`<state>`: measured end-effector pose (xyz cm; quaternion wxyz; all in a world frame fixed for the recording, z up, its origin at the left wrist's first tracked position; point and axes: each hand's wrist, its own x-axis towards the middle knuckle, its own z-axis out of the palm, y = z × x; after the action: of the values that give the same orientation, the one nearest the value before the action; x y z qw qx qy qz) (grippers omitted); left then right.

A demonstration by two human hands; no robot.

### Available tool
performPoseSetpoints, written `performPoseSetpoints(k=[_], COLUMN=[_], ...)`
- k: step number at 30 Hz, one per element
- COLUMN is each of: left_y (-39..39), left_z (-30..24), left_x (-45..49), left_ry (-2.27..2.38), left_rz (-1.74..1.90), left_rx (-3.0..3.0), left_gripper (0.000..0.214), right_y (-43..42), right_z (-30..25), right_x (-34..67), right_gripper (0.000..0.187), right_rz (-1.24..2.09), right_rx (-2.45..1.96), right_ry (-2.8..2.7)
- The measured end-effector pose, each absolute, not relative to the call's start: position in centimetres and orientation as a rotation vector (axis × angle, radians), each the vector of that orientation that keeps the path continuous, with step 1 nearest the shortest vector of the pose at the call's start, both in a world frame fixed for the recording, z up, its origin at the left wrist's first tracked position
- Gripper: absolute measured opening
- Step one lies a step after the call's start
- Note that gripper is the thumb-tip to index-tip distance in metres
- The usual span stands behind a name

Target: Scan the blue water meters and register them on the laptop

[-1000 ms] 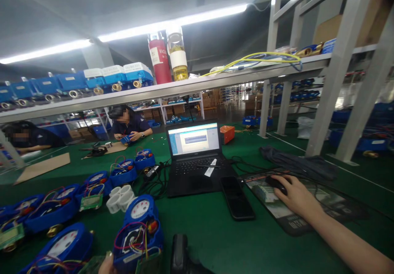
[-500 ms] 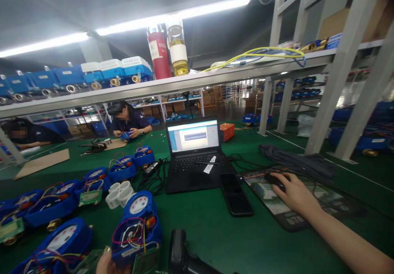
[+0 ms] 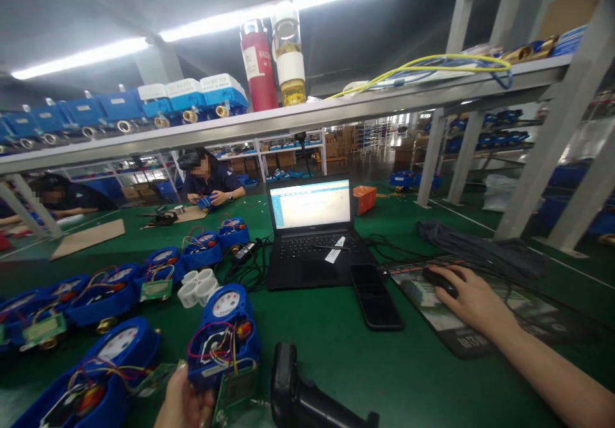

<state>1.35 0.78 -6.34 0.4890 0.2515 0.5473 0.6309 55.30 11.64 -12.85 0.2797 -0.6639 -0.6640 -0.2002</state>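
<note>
My right hand rests over a black computer mouse, fingers curled round it, on a printed mouse pad. At the lower left, my left hand grips the near end of a blue water meter whose cover is off, showing a round dial, coloured wires and an orange-red part. A green circuit board hangs from its wires beside my fingers. Right of that meter lies a black handheld scanner. Beyond, an open laptop shows a mostly white page, with a pen and white label strips on its keyboard.
A black phone lies between laptop and mouse pad. More opened blue meters line the left, near white plastic rings. Dark cloth lies behind the pad. Overhead, a shelf carries meters and bottles. Co-workers sit across the table.
The dialog box on the laptop screen is gone. My view has shifted slightly, so the scene sits a little to the right. Both hands keep their holds.
</note>
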Motion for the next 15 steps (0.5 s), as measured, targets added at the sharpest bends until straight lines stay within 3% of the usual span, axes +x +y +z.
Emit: performPoseSetpoints(k=[15], left_y=[1.04], left_z=[-6.38], left_x=[1.31], left_ry=[1.337], left_rz=[1.522], left_rx=[0.606], left_gripper=[0.052], right_y=[11.79], right_z=[-12.89], right_x=[55.42], right_gripper=[0.052], right_rz=[-0.528], right_rx=[-1.771], right_ry=[-1.791])
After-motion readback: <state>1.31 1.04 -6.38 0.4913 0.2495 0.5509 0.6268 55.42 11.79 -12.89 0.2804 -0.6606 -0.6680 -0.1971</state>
